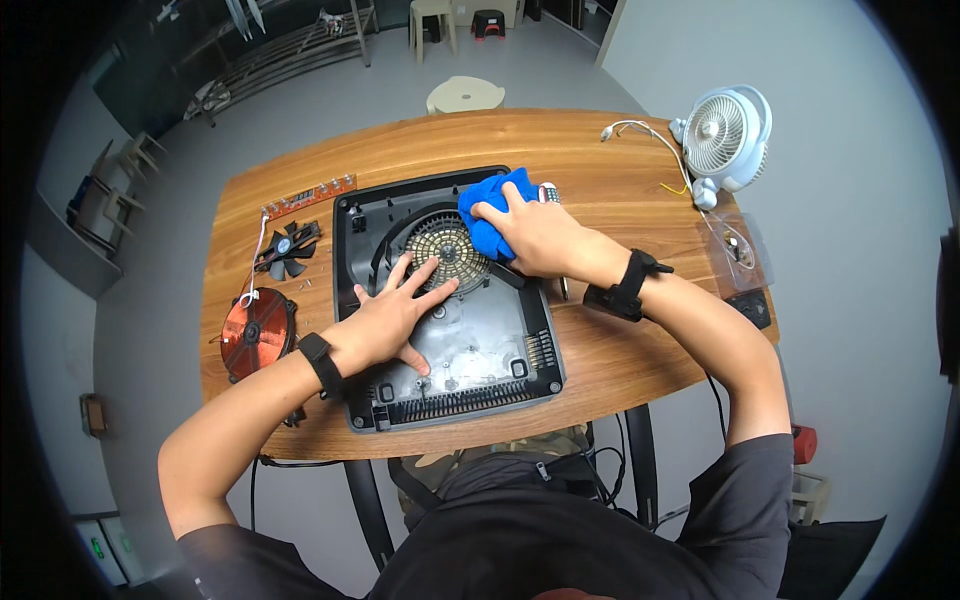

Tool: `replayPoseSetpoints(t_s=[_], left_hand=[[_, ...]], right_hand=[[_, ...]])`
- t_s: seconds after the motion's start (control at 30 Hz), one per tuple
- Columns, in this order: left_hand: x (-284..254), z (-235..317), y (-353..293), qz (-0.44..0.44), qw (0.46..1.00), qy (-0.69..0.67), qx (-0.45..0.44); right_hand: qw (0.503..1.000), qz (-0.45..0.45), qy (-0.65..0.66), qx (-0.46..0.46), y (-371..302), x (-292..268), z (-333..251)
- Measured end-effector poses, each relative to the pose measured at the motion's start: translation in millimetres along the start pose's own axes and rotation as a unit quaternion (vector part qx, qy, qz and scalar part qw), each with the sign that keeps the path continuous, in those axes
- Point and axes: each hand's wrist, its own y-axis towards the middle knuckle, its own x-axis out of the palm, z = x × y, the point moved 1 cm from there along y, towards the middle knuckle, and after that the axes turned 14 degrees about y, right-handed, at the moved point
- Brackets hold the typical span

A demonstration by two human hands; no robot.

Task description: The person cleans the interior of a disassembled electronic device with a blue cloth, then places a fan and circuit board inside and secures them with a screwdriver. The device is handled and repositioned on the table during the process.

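A black plastic appliance base [480,345], with a round vent grille [449,252] and slotted edges, lies on the wooden table in front of me. My left hand [392,312] is spread flat over its left middle, fingertips reaching the lower edge of the grille. In my right hand [540,232] is a bunched blue cloth [488,215], pressed against the base's upper right, beside the grille. The cloth hides that corner of the base. Part of a pale object with buttons [549,192] shows just behind my right hand.
Left of the base lie a copper coil disc [257,335], a black fan blade [288,250] and a narrow circuit board [309,197] with a white wire. A small white fan [722,140] stands at the far right, near a clear plastic box [738,252]. A stool [466,94] stands beyond the table.
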Motion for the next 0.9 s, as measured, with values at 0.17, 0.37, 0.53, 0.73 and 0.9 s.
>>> replayPoseSetpoints(t_s=[0.17,0.37,0.53,0.73,0.9], left_hand=[[-2.5,1.8,-3.0,-0.007,1.000,-0.012,-0.007],[-2.7,0.7,-2.6,-0.006,1.000,-0.024,-0.005],[-1.1,-1.3,-0.9,-0.005,1.000,-0.020,-0.003],[0.7,-1.0,-0.3,0.000,1.000,-0.013,0.000],[1.2,1.2,-2.5,-0.001,1.000,-0.014,0.005]], right_hand=[[0.994,0.108,0.013,0.005,1.8,18.8,-6.1],[0.978,0.137,0.142,0.071,3.9,5.9,3.2],[0.984,0.088,0.153,0.023,9.2,-29.4,6.9],[0.981,-0.054,0.175,0.061,-5.2,-33.0,-9.7],[0.980,-0.076,0.180,0.022,-4.3,-22.2,-6.8]])
